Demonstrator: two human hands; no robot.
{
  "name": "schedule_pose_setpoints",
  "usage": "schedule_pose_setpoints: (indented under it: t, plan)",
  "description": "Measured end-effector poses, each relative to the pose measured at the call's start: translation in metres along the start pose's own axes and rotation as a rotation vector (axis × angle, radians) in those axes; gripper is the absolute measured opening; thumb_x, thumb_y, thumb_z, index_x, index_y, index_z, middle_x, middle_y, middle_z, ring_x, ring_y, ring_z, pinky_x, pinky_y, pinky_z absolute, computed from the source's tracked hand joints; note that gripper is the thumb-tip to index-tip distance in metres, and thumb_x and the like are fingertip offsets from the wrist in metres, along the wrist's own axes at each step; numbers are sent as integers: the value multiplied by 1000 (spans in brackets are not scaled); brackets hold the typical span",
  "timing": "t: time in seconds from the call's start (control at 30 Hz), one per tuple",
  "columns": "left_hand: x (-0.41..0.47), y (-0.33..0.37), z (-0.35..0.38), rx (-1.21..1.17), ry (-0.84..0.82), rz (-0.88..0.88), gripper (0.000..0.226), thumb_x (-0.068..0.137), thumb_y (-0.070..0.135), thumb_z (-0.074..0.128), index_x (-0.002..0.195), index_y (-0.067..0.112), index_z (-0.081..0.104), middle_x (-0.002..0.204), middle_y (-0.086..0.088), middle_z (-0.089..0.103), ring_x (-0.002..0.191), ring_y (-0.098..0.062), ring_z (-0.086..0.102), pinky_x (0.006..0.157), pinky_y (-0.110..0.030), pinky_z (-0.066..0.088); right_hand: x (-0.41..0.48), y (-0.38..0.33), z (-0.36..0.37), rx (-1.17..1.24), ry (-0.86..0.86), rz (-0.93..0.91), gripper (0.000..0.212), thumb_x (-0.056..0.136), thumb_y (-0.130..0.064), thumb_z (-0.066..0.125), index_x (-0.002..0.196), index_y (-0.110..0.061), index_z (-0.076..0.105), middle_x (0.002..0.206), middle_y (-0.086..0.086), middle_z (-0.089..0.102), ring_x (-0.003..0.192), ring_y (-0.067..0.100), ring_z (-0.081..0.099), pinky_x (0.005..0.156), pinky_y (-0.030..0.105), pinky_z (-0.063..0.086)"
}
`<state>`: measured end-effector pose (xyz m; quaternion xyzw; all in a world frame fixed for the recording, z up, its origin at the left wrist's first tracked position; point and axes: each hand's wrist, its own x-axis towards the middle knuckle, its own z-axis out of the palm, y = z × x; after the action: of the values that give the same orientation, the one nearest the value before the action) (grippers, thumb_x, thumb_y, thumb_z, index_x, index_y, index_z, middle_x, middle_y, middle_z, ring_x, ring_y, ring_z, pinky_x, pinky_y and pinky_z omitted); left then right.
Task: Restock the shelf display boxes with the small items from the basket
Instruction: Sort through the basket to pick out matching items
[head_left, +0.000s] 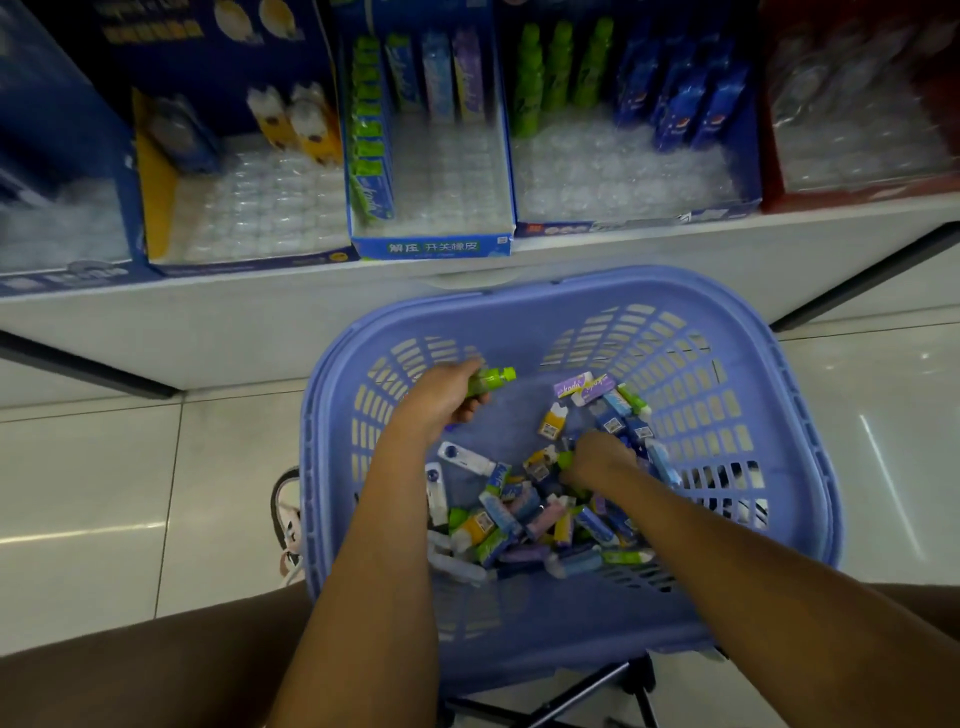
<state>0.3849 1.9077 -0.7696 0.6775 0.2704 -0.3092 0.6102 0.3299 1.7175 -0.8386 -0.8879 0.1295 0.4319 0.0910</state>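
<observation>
Gathering stock, the pick-up step of the restock. Both hands are down inside the lavender-blue slotted plastic basket (524, 291), which stands just in front of the white shelf (311, 317).

The left hand (447, 397) is clenched around a small green bottle-shaped item (491, 378), whose capped end sticks out past the fingers. It is lifted clear of the heap.

The right hand (602, 460) is pushed knuckles-up into the heap of small wrapped items (519, 519) on the basket floor. Its fingertips are buried among them, so whether it has closed on one cannot be told.

On the shelf, a blue cardboard display box (639, 217) carries a row of green bottle-shaped items (556, 73) at its back left. Most of its clear moulded tray in front of them is unfilled.

Judged from this, little of the task is done: the boxes in view are largely bare and the heap is large. The next move probably calls for raising the left hand over the basket rim to that box. The green item would then be stood upright in a free pocket beside its like, while the right hand sorts out a matching piece.
</observation>
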Motion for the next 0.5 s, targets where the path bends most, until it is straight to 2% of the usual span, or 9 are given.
schedule_pose_setpoints:
  t: [0.07,0.1,0.17,0.2,0.23,0.27,0.37,0.5]
  plan:
    - [-3,2,-3,14,35,30,35,98,34,48,75,10,59,53,-7,53,41,-13,40,41,-21,33,-6,-4,-19,353,-69,-119,37,84,-18,67,60,-13,39,60,6,39,59,20,43,57,29,40]
    - [-6,3,-5,19,30,39,35,97,35,49,74,10,60,55,-8,52,40,-13,40,40,-19,33,-13,-5,-30,554,-102,-195,34,86,-17,67,63,-10,43,62,8,40,62,21,43,58,29,37]
    - [-16,8,-8,102,-20,56,34,95,36,53,75,10,60,59,-9,52,38,-11,40,38,-18,32,-34,-6,-56,879,-198,-297,7,91,-15,61,91,-9,60,81,14,52,79,25,52,66,29,47]
    - [-23,11,-9,180,-61,59,34,94,39,54,78,9,60,59,-9,52,39,-12,40,39,-18,31,-45,-5,-69,982,-238,-345,17,92,-14,59,108,-9,61,91,14,57,85,25,57,69,27,53]
    - [-30,15,-10,251,-112,58,37,93,42,54,83,7,61,57,-7,53,40,-12,39,40,-18,31,-55,-3,-81,1029,-252,-413,26,91,-12,60,117,-9,60,97,11,62,86,23,61,71,24,57]
    - [-39,20,-11,291,-172,57,41,93,44,53,89,4,63,54,-5,54,39,-11,39,40,-19,30,-66,-3,-93,1018,-225,-487,28,89,-10,62,117,-8,61,98,7,65,84,20,64,72,22,58]
    - [-67,35,-11,268,-329,113,57,95,46,47,109,-7,62,46,2,49,35,-7,33,37,-16,26,-98,-11,-123,886,-52,-658,20,80,-3,71,98,-9,67,89,6,69,79,14,68,78,25,57]
    - [-103,53,-18,137,-391,275,43,95,42,47,96,4,67,47,3,47,37,-6,31,36,-16,24,-136,-29,-149,828,148,-817,25,72,-9,78,95,-16,72,91,-1,73,87,10,70,80,20,55]
